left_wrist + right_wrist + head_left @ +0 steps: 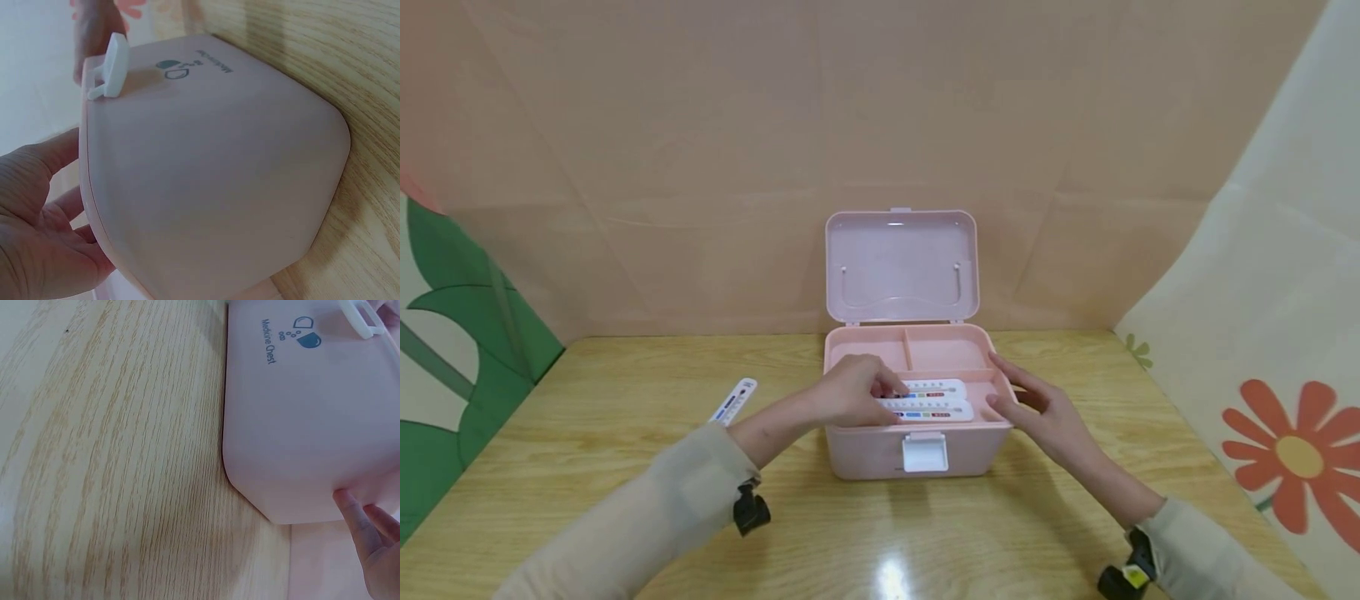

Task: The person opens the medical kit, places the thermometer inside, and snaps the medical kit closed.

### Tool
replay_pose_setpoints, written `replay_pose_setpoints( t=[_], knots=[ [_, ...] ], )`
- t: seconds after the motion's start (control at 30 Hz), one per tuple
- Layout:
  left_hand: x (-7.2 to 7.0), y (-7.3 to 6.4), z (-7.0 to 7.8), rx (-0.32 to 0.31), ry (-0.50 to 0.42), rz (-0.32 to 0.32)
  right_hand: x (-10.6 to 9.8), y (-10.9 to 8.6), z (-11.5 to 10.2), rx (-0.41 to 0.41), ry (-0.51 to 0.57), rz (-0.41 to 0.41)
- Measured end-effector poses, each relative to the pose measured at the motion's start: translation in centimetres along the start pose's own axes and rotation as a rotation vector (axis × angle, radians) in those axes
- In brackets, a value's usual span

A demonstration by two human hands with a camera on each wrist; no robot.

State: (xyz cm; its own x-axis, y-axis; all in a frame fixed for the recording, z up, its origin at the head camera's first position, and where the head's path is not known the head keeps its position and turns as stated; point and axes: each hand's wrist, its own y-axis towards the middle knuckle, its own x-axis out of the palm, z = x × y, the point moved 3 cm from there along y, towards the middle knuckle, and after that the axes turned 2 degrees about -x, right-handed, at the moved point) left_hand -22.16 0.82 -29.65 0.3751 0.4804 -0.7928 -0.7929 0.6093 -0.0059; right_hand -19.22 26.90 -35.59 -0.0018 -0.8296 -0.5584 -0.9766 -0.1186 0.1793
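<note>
A pink medicine chest [865,458] is grasped at its side by the right hand [1056,421] on a wood-grained desk [625,433]; two white thermometer-like strips [936,408] in its front compartment [985,385] are touched by the left hand [853,392], whether its grip is closed cannot be told. Strips are probably best laid flat and parallel, the chest braced. A third strip [733,400] is seen outside, the desk backed by a tan sheet [895,108] and flower-print cloth [1292,250].

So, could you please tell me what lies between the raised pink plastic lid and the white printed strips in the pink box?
In the head view, two pink rear compartments lie there, parted by a thin pink plastic divider.
</note>
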Motion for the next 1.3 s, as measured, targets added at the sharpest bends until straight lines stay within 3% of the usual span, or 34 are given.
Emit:
replay_pose_setpoints(
  t=[0.27,0.77,1.1,1.3],
  knots=[
    [0.3,0.1,-0.1,-0.049,-0.035,0.018,0.0,-0.2,-0.1,0.017,-0.002,-0.011],
    [-0.5,-0.1,-0.2,-0.003,-0.053,0.083,-0.1,-0.2,-0.2,0.013,0.008,-0.008],
    [-0.7,-0.9,-0.7,0.096,-0.08,0.159,-0.1,0.0,-0.3,-0.01,0.015,0.004],
    [-0.5,-1.8,-1.1,0.216,-0.073,0.217,0.0,0.1,-0.2,-0.009,0.024,0.0]
  ],
)
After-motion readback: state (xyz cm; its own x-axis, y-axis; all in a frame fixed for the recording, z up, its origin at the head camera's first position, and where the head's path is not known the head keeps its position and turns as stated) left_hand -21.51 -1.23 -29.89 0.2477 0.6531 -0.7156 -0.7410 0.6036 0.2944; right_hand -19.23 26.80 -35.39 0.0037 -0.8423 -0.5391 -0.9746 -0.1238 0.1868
